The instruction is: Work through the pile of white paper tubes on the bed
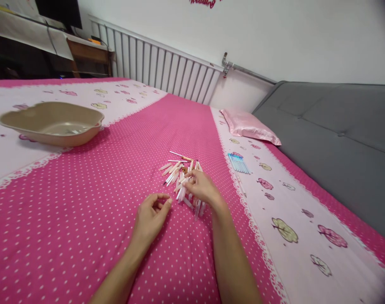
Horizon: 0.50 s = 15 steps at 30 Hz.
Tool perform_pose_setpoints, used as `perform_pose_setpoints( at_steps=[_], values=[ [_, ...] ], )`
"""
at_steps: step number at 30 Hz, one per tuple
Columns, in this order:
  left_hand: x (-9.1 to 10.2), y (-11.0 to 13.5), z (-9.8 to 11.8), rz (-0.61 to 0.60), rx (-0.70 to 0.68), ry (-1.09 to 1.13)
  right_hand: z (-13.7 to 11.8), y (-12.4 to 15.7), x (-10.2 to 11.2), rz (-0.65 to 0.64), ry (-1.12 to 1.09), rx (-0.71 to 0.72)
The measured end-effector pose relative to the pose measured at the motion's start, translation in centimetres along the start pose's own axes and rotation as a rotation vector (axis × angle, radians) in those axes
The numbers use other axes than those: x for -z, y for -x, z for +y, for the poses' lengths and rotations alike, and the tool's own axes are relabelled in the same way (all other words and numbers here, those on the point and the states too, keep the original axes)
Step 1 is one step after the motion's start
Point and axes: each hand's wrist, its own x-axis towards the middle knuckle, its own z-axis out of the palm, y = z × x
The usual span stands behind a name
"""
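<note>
A loose pile of thin white and pink pen-like sticks (177, 171) lies on the pink dotted bedsheet (84, 202). My right hand (201, 186) rests on the near side of the pile, its fingers pinched on one white stick. My left hand (152, 213) lies on the sheet just left of the pile, fingers curled loosely toward the thumb; whether anything is in them is too small to make out.
A small bundle of blue sticks (238, 163) lies to the right on the pale border. A beige basin (53, 122) stands at the far left. A pink pillow (249, 126), a grey sofa (338, 139) and a white radiator (167, 69) ring the bed.
</note>
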Motion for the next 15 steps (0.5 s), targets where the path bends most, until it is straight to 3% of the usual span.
perform_pose_setpoints(
  at_steps=[5, 10, 12, 15],
  values=[
    [-0.4, 0.2, 0.1, -0.093, -0.014, 0.203, -1.0, 0.6, -0.5, -0.119, -0.324, 0.217],
    [-0.2, 0.1, -0.3, -0.112, -0.064, 0.148, -2.5, 1.3, -1.2, -0.193, -0.286, 0.323],
    [-0.1, 0.1, -0.4, -0.082, -0.073, 0.137, -2.7, 1.2, -1.3, -0.162, -0.283, 0.345],
    [0.0, 0.0, -0.7, -0.007, -0.038, 0.146, -2.4, 0.6, -1.8, 0.006, -0.235, 0.395]
  ],
)
